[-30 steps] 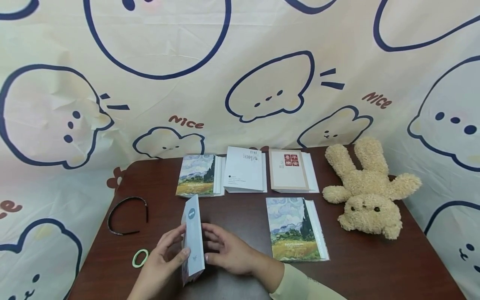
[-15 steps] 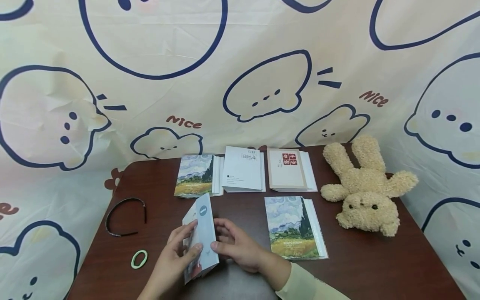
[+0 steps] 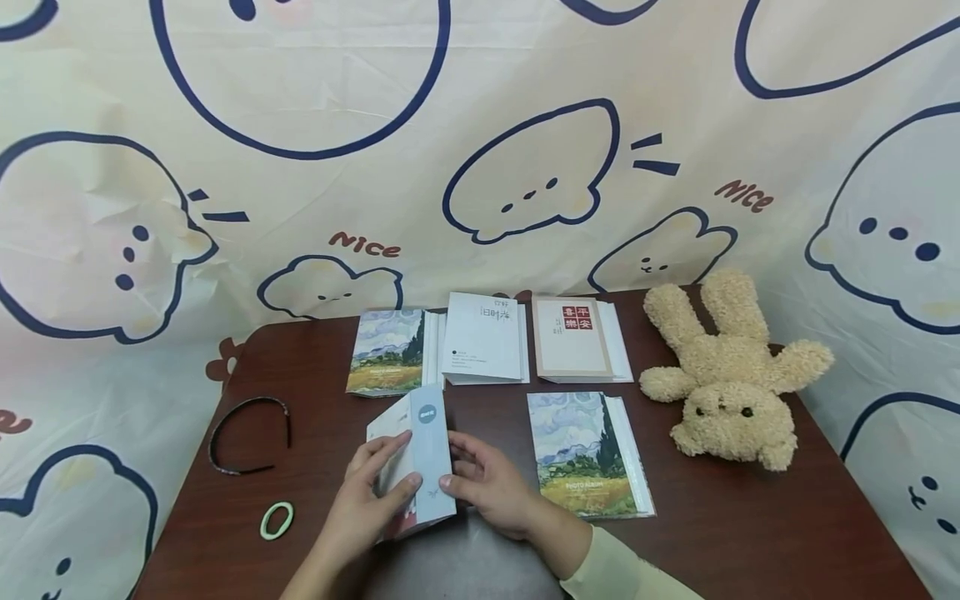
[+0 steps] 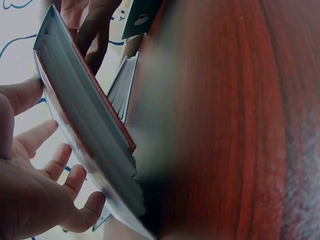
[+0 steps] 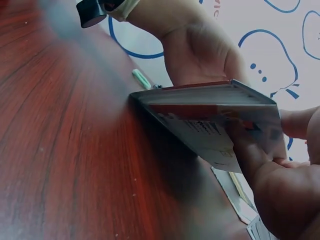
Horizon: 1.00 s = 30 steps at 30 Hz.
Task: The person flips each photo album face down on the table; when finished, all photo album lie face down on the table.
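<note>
Two hands share one book [image 3: 433, 450], just below centre in the head view, where it partly hides the fingertips of the right hand [image 3: 498, 497] and the frame's lower edge cuts off the forearm of the left hand [image 3: 363, 504]. The spine's small print is illegible, and whether the book touches the tabletop [image 3: 712, 525] is hard to tell. Left wrist shows the pages [image 4: 85, 102] edge-on; right wrist shows a text-printed cover [image 5: 200, 129] that the head view conceals. The left fingers are spread, tips against the book's left face; the right thumb and bent fingers pinch its spine side. A landscape-covered album [image 3: 585, 454] lies right of centre, well apart from the book.
</note>
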### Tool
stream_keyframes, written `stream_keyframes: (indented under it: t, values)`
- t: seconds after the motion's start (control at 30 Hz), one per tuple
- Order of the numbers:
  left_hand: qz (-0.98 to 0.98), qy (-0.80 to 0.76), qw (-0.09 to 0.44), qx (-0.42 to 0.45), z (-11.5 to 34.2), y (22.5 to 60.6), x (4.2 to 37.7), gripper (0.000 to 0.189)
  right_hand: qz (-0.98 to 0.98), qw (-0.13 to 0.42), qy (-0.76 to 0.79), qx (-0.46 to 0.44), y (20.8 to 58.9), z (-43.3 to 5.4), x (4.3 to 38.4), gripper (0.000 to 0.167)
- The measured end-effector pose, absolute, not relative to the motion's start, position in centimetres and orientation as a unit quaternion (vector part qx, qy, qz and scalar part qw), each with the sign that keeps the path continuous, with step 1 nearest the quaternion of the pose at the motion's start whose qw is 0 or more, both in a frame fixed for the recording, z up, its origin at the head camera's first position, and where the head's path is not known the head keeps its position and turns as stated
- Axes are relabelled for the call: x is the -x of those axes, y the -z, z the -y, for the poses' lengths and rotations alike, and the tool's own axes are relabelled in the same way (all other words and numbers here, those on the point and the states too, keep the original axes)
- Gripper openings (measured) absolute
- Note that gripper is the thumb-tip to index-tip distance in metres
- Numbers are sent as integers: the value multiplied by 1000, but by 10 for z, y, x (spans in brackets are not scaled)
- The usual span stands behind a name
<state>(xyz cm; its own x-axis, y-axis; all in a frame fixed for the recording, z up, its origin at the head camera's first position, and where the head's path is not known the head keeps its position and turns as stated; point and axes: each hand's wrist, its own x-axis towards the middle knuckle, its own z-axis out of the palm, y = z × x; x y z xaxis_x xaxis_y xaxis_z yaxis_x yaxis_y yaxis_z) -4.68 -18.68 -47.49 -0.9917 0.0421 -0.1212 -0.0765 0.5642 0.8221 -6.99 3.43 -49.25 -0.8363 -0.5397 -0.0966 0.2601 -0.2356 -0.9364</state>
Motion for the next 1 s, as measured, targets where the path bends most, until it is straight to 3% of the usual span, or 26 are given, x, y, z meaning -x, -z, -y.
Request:
stream_keyframes:
  t: [0.47, 0.8, 1.0]
  values:
    - [-898, -435, 59, 18, 175, 487, 61, 59, -588, 228, 772, 81, 503, -33, 70, 66]
    - [-916, -400, 39, 12, 167, 492, 62, 59, -744, 137, 648, 89, 506, -32, 69, 65]
    - [-920, -390, 35, 2, 165, 494, 62, 60, -815, 113, 559, 103, 510, -33, 71, 64]
